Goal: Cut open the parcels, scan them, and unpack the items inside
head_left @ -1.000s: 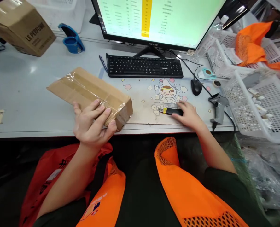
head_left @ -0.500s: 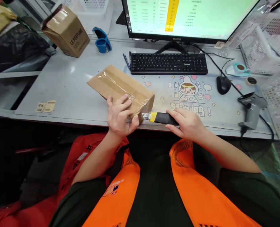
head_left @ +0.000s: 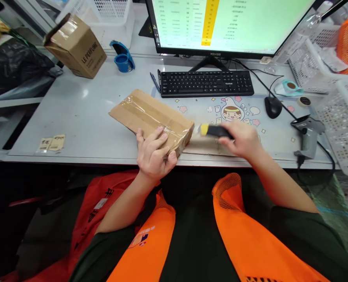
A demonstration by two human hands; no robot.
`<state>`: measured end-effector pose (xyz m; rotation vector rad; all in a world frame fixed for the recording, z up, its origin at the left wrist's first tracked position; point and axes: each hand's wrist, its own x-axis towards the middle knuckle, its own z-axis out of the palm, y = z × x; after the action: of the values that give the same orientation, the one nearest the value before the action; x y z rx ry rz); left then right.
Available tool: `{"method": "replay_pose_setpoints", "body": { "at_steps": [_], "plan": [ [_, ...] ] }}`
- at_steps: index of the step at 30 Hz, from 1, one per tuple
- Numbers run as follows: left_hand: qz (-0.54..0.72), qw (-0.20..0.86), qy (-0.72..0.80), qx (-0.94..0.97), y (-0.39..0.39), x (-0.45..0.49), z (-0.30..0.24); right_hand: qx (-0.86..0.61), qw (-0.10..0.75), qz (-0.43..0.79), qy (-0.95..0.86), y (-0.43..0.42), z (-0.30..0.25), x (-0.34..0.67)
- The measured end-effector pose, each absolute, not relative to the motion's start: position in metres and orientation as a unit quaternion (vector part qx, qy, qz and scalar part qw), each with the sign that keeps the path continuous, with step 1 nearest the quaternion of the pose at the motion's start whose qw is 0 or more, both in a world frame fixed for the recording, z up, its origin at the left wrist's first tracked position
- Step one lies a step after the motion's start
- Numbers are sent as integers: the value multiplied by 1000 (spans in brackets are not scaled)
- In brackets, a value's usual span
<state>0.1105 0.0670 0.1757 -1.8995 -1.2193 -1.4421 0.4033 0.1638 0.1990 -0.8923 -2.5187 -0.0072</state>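
Observation:
A flat brown cardboard box (head_left: pixel 144 113), closed with clear tape, lies tilted near the front edge of the desk. My left hand (head_left: pixel 155 154) grips its near side, fingers on top and thumb by the near right corner. In my right hand (head_left: pixel 243 139) is a utility knife (head_left: pixel 218 131) with a black and yellow handle. Its blade end, smeared by motion, points left beside the box's right end; whether it touches the cardboard I cannot tell.
Behind the box stand a keyboard (head_left: pixel 206 83) and a monitor (head_left: pixel 212 53). To the right are a mouse (head_left: pixel 273 107), a barcode scanner (head_left: pixel 308 135) and white baskets (head_left: pixel 344 125). A LE PERFUME carton (head_left: pixel 80 51) and a blue lidded container (head_left: pixel 123 62) stand back left.
My right hand has moved the knife up and away from the box's near right corner toward its right end. My left hand still holds the box. The view has shifted slightly.

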Motion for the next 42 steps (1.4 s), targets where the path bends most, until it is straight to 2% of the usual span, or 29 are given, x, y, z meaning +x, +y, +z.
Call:
{"method": "replay_pose_setpoints", "body": {
  "at_steps": [3, 5, 7, 10, 14, 19, 24, 28, 31, 34, 42],
  "plan": [
    [-522, 213, -442, -698, 62, 97, 173, -496, 268, -37, -825, 193, 191, 443],
    [-537, 183, -417, -710, 58, 78, 168, -557, 302, -46, -772, 198, 182, 469],
    [-586, 175, -408, -679, 51, 53, 161, -563, 316, -20, -763, 189, 172, 490],
    [-663, 213, -494, -520, 35, 23, 152, -561, 311, 36, -766, 164, 154, 511],
    [-643, 167, -601, -444, 25, 17, 144, -579, 318, 70, -748, 144, 132, 522],
    [-683, 158, -558, -444, 81, -8, 136, -516, 326, 83, -788, 138, 140, 507],
    [-664, -9, -521, -536, 160, -25, 151, -349, 315, 87, -878, 119, 181, 454],
    [-608, 95, -541, -574, 150, 21, 166, -254, 308, 49, -915, 109, 197, 410],
    [-529, 156, -481, -682, 110, 61, 166, -254, 310, 26, -916, 113, 196, 396],
    [-507, 193, -484, -687, 85, 84, 161, -256, 310, 23, -915, 123, 191, 396],
    [-512, 159, -531, -656, 96, 94, 151, -261, 285, 45, -921, 150, 180, 392]
  ]
}}
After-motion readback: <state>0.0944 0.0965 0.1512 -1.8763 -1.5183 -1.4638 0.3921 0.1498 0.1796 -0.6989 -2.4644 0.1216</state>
